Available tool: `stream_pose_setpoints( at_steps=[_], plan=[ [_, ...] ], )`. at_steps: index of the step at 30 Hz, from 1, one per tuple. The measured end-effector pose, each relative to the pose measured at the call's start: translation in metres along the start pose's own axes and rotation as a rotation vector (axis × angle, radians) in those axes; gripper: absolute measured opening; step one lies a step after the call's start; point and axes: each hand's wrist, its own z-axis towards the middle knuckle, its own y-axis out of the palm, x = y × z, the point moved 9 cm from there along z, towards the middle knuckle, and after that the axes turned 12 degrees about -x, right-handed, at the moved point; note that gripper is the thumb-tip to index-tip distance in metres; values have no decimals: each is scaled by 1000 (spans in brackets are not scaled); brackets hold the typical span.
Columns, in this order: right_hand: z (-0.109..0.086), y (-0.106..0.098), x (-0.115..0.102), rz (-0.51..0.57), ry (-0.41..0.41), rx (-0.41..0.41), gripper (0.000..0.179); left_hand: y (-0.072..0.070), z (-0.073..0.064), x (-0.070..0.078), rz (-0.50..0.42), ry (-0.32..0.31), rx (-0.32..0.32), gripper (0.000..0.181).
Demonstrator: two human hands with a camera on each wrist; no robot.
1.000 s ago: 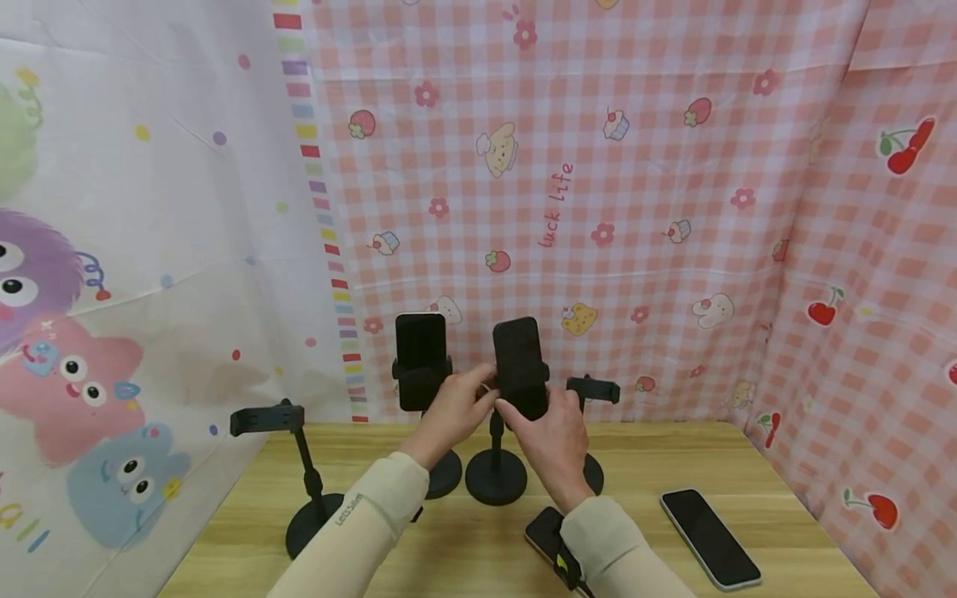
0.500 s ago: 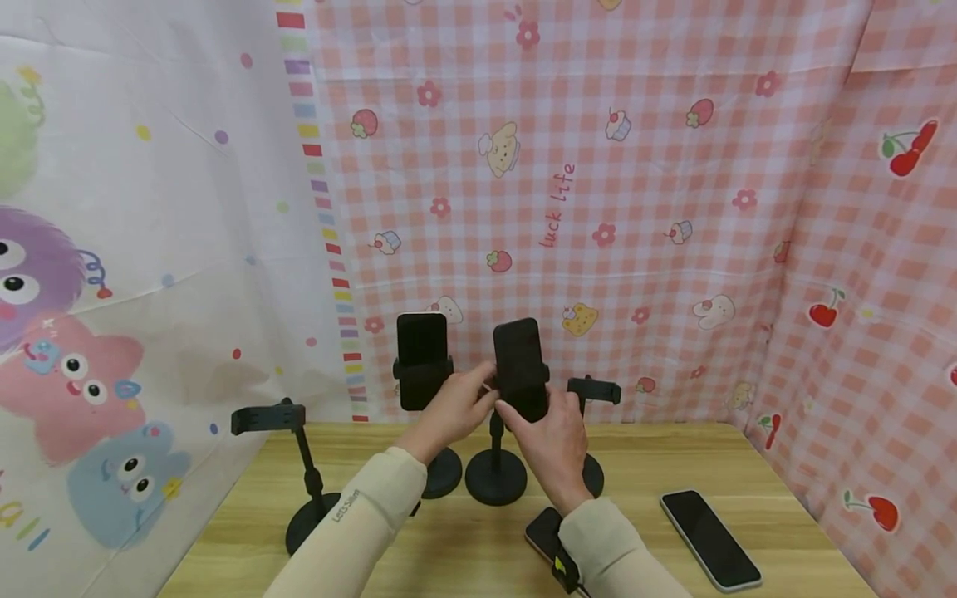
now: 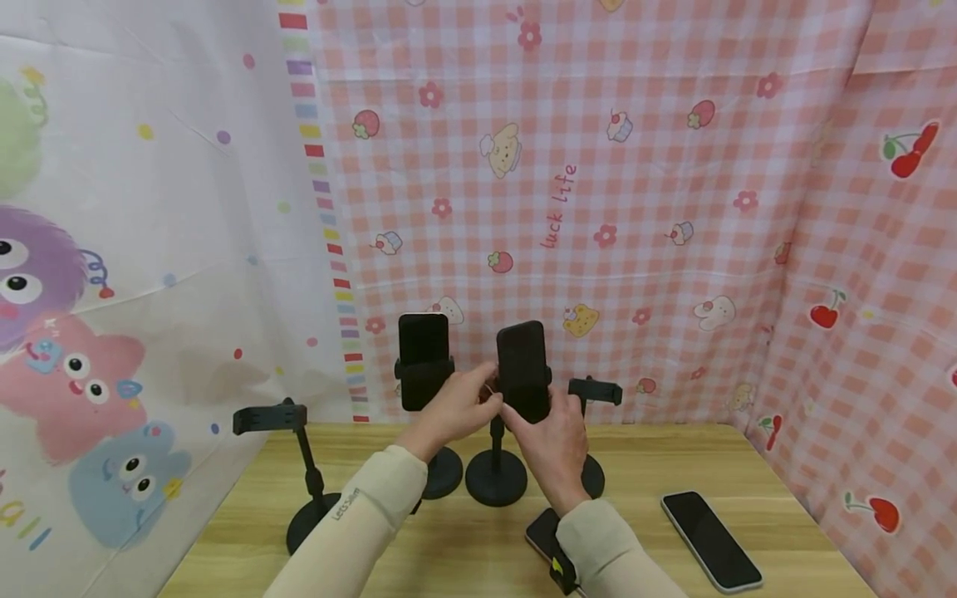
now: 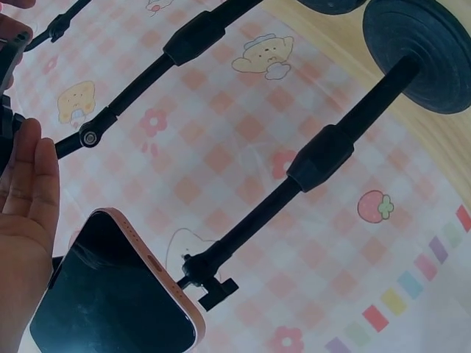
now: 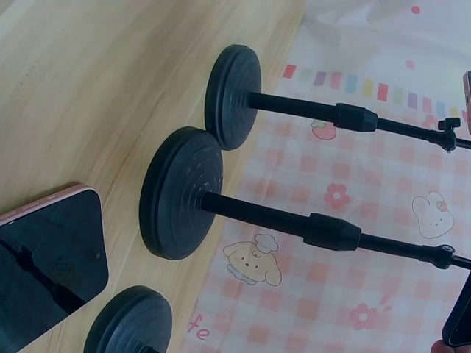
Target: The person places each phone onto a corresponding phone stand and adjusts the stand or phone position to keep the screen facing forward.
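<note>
In the head view, a dark phone [image 3: 522, 365] leans slightly at the top of the middle phone stand [image 3: 497, 477]. My right hand [image 3: 557, 428] grips its lower part, thumb near the lower left corner and fingers along the right edge. On the left side, my left hand [image 3: 456, 407] pinches the stand's clamp, which it mostly hides; in the left wrist view the fingers [image 4: 45, 180] touch a black part there. Just left, another phone [image 3: 424, 361] sits in its own stand. The right wrist view catches only a corner of the held phone [image 5: 462, 316].
One stand with a bare clamp [image 3: 269, 418] is at the left, another bare clamp [image 3: 596, 390] at the right. A phone [image 3: 712, 540] lies on the wooden table [image 3: 635, 556]; a second phone [image 3: 542, 531] lies partly behind my right wrist. Patterned cloth [image 3: 643, 183] hangs behind.
The held phone has shifted very slightly right and down. Both hands stay at it in nearly the same pose; the other phones and stands have not moved.
</note>
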Motion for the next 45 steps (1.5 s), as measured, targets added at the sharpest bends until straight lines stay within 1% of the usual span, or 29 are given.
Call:
stream_pose_setpoints(
  at_steps=[2, 4, 7, 10, 14, 22, 32, 36, 41, 45],
  plan=[
    [0, 0, 0, -4, 3, 9, 72, 1, 0, -1, -18, -20, -6, 17],
    [0, -1, 0, -5, 3, 14, 69, 1, 0, -1, -20, -31, 1, 21],
    [1, -1, -1, -5, 3, 17, 68, 0, -1, -1, -8, -47, 31, 23],
    [1, 0, 0, -4, 8, 14, 73, -3, -1, -2, 1, -64, 67, 22],
    [2, 1, 0, 2, 13, 11, 79, -4, -2, -3, -11, -86, 103, 22],
    [2, 0, 0, 16, 21, 20, 76, -7, -5, -1, -36, -84, 166, 21],
    [1, 0, 2, 9, 34, 35, 77, -7, -7, -2, -38, -81, 225, 21],
    [1, 0, 1, 9, 31, 37, 76, -7, -7, -2, -35, -90, 240, 22],
    [1, -1, 1, 11, 21, 48, 74, -6, -7, -1, -42, -98, 242, 22],
    [0, -2, 0, 9, 9, 54, 76, -7, -7, 0, -43, -107, 256, 22]
  ],
)
